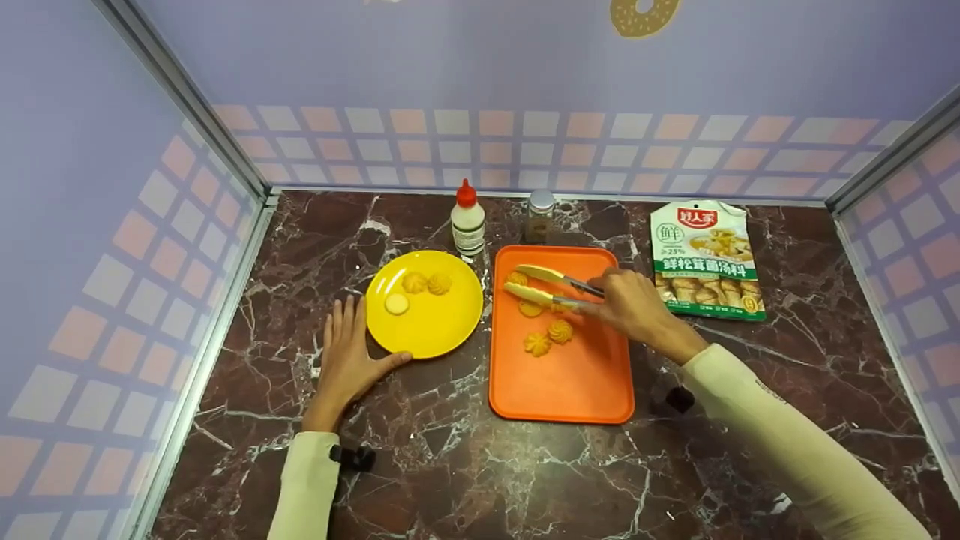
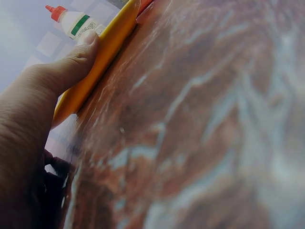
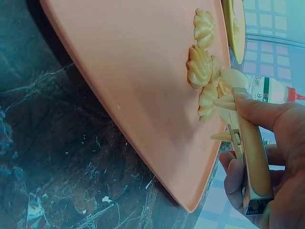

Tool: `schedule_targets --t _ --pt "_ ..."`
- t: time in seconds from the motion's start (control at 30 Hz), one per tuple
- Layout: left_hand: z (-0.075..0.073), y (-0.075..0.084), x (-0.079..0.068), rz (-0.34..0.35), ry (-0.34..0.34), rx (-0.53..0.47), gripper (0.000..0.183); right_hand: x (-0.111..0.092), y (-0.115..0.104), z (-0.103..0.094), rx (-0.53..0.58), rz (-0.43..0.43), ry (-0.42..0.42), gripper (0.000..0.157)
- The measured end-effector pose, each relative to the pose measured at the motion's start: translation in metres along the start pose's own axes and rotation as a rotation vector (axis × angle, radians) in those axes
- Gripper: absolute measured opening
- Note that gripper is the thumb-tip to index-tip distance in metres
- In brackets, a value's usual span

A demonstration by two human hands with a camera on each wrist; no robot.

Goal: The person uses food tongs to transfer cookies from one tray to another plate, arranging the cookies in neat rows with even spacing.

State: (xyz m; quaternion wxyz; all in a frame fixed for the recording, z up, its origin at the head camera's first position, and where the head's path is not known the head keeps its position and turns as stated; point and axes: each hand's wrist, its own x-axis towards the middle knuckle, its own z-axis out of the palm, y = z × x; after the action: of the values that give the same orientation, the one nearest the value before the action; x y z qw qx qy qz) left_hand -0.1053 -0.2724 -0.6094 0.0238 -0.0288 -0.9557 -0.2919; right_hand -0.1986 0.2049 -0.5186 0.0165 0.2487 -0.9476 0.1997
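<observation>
My left hand [image 1: 351, 364] lies at the near-left edge of a yellow plate [image 1: 420, 334], fingers straight along the rim. In the left wrist view the thumb rests on the plate's rim. Two swirled cookies [image 1: 439, 283] and a round flat piece [image 1: 397, 303] sit on the plate. My right hand [image 1: 634, 304] holds metal tongs [image 3: 255, 152] with yellow tips over the orange tray [image 1: 562, 390]. The tong tips stand apart around the cookies at the tray's far left. Nearer on the tray lie two more swirled cookies [image 1: 559, 331], outside the tips.
Behind the plate stands a white squeeze bottle [image 1: 468, 225] with a red cap. A small lidded jar [image 1: 540, 217] is behind the tray. To the tray's right lies a green and white food packet [image 1: 705, 259]. Walls [image 1: 450, 142] enclose the marble table's back and sides.
</observation>
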Motion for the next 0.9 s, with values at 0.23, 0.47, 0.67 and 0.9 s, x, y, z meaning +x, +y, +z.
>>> schedule_targets --t 0.23,0.47,0.67,0.9 --pt "0.000 0.001 0.001 0.001 -0.007 -0.002 0.141 -0.004 0.003 0.001 0.029 -0.018 0.021 0.036" --pt "-0.001 0.000 0.002 -0.008 -0.019 -0.003 0.140 -0.008 0.003 0.002 0.024 -0.035 0.038 0.036" --pt "-0.002 0.000 0.001 -0.009 -0.018 -0.013 0.139 -0.011 0.002 -0.001 0.030 -0.075 0.075 0.035" --pt "-0.001 0.001 0.001 0.000 -0.004 -0.021 0.139 -0.016 0.001 -0.002 0.039 -0.085 0.098 0.037"
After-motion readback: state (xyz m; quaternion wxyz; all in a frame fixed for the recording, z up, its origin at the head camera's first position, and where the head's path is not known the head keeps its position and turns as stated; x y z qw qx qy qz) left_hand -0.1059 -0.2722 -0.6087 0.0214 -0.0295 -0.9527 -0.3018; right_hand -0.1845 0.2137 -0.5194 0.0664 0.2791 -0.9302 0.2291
